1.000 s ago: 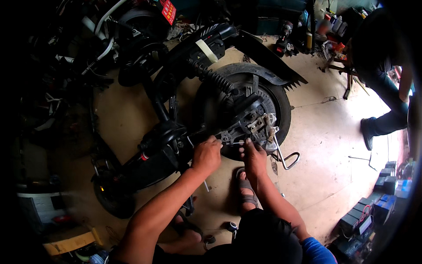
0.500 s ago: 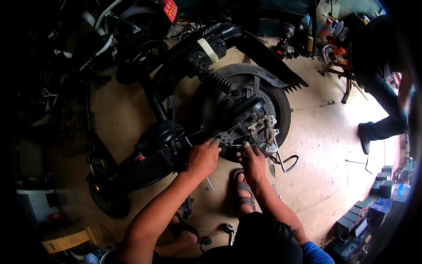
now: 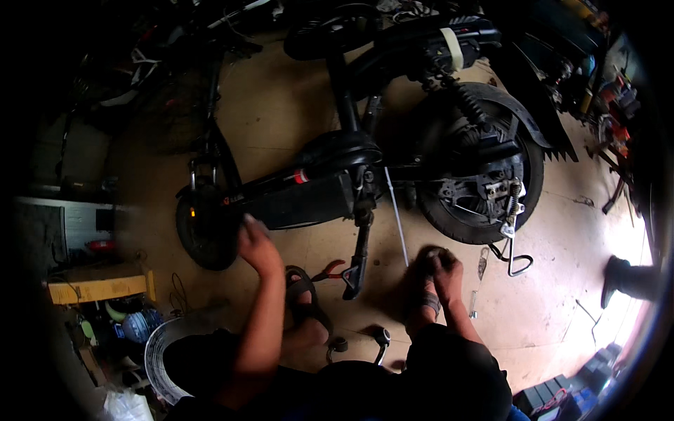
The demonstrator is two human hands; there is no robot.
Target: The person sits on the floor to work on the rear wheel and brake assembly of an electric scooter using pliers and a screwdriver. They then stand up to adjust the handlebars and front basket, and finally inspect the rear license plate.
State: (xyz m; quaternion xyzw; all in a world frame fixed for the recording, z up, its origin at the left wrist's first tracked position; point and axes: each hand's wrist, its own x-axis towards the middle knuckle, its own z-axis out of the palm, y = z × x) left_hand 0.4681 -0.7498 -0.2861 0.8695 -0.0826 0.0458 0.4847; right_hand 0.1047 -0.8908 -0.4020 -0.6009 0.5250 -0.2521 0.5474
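A black electric scooter (image 3: pixel 295 200) stands across the floor before me, its rear wheel (image 3: pixel 435 223) to the right. My left hand (image 3: pixel 260 247) is raised over the near side of the scooter's front part, its fingers smeared by motion. My right hand (image 3: pixel 446 274) is low, above my right sandal, with its fingers closed together; whatever they hold is hidden. Between the hands, a long white cable tie (image 3: pixel 397 219) hangs from the scooter's frame. Red-handled pliers (image 3: pixel 330 271) lie on the floor beside my left sandal (image 3: pixel 300 286), near a black stand leg (image 3: pixel 361 256).
A wrench (image 3: pixel 474 304) lies on the floor right of my right hand, near a bent metal stand (image 3: pixel 518 264). Someone's leg (image 3: pixel 632 279) is at the far right. Batteries (image 3: pixel 544 394) sit at lower right. A yellow box (image 3: pixel 98 288) and a round bucket rim (image 3: pixel 158 361) are at left.
Both hands have left the rear wheel hub: the left has swung far left, the right has dropped toward my foot. My view has turned left, so the scooter appears further right.
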